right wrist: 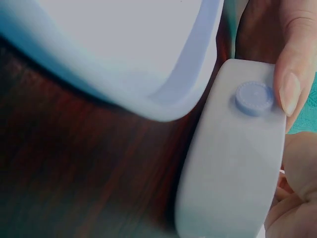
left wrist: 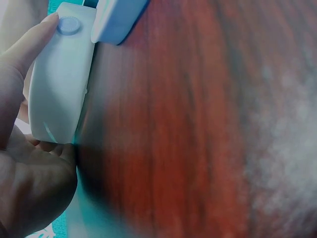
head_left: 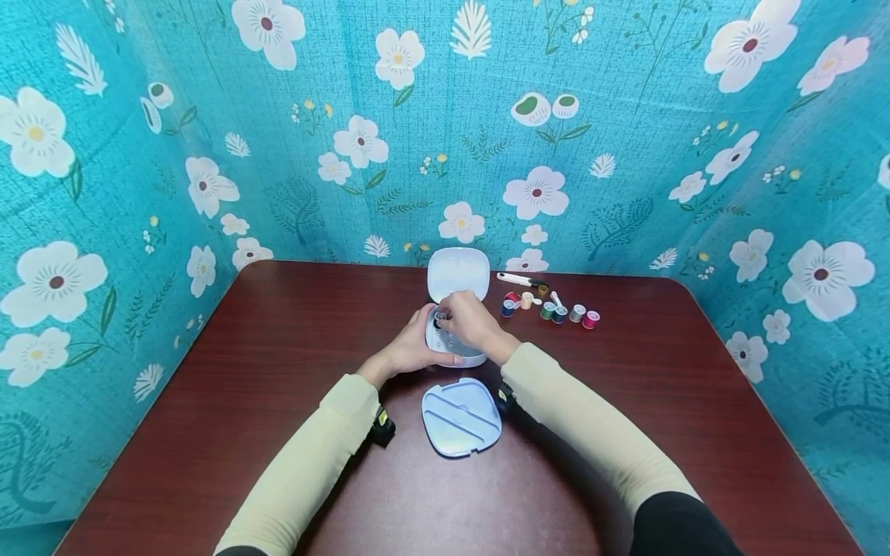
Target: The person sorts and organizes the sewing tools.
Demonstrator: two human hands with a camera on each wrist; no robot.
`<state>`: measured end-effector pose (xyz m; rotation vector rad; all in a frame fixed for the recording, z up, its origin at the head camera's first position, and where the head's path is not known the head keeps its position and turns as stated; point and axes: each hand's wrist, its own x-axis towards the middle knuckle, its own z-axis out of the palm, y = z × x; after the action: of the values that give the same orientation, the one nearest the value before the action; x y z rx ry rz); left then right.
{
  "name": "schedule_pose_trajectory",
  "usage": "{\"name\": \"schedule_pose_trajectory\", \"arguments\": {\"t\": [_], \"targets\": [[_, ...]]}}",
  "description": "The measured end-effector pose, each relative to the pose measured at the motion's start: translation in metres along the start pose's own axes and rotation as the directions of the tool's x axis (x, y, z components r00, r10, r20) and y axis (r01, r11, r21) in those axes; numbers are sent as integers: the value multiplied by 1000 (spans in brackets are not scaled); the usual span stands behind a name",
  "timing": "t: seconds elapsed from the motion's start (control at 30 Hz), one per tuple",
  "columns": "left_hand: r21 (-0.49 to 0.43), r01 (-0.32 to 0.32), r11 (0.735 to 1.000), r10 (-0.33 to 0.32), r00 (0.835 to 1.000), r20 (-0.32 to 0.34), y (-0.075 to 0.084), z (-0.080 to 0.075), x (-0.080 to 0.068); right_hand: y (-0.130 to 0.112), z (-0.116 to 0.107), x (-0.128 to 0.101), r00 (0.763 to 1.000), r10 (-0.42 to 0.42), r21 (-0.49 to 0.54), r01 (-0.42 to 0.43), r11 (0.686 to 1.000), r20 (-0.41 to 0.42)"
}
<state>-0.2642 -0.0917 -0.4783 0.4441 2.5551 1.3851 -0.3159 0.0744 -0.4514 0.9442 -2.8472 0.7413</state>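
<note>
A small white box [head_left: 476, 361] stands with its lid [head_left: 459, 270] raised at the back. My left hand [head_left: 410, 345] holds the box at its left side, its thumb along the front wall. In the left wrist view that thumb lies beside a round lavender button [left wrist: 69, 25]. My right hand [head_left: 473, 320] reaches over the box and pinches a small dark spool [head_left: 439, 322] at the back left inside. Its fingers partly cover the spool and the box's inside.
A lavender tray [head_left: 462, 417] with diagonal ridges lies in front of the box. Right of the box are several thread spools [head_left: 590, 319], a pale spool [head_left: 527, 300] and a white stick-like tool with a dark end [head_left: 514, 278]. A flowered curtain [head_left: 396, 154] borders the table.
</note>
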Motion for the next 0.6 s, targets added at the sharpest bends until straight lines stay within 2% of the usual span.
{"name": "schedule_pose_trajectory", "arguments": {"t": [0.2, 0.43, 0.6], "targets": [[-14, -21, 1000, 21, 1000, -5, 1, 0, 0, -5, -2, 0, 1000, -6, -63, 6, 998, 4], [-47, -33, 998, 32, 999, -3, 0, 0, 0, -13, -7, -5, 999, -19, -206, 25, 978, 30], [-52, -37, 998, 37, 999, -7, -1, 0, 0, -8, -8, -5, 999, -8, -152, 16, 988, 54]]}}
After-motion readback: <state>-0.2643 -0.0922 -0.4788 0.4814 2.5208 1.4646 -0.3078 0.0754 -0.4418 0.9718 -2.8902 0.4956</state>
